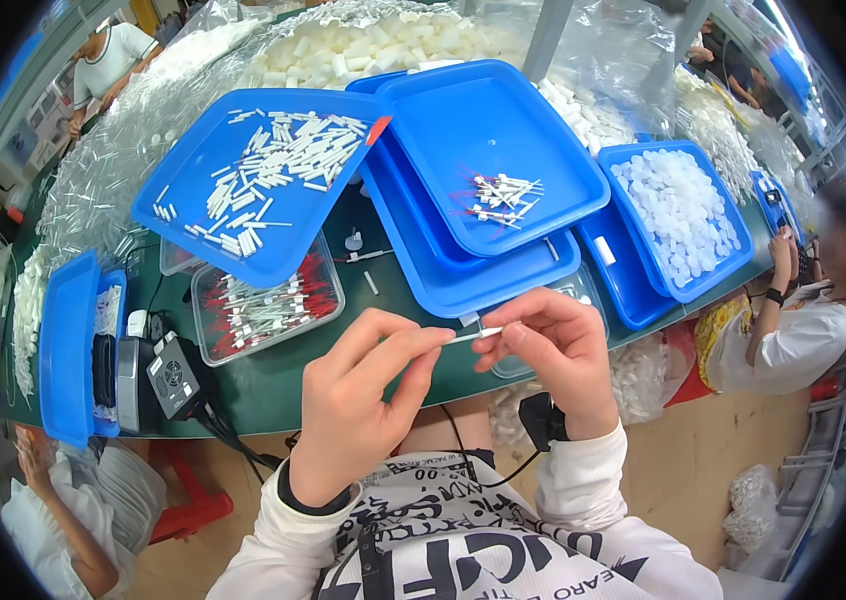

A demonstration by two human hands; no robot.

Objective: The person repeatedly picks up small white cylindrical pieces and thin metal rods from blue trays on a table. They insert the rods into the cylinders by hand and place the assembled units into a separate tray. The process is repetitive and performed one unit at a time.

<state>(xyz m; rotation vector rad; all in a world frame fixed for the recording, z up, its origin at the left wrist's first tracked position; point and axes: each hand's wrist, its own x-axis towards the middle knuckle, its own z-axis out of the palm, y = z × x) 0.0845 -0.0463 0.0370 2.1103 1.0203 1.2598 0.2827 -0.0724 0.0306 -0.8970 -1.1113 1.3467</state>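
Between my two hands, just past the table's near edge, is a thin white stick-like piece (471, 336). My left hand (368, 385) pinches its left end between thumb and forefinger. The fingertips of my right hand (555, 355) close on its other end. Beyond my left hand, a clear plastic box (328, 312) holds white pieces with red strands. Past my right hand, a stacked blue tray (568, 165) carries a small pile of white pieces with thin red strands. Up and to the left, a tilted blue tray (193, 130) bears many short white tubes (308, 150).
Translucent white caps (678, 215) fill a blue tray at right. A black box-shaped device (175, 375) with cables stands left. White foam-like cylinders (373, 45) and clear plastic bags are heaped at the back. One person (788, 340) sits at right, another (83, 500) at lower left.
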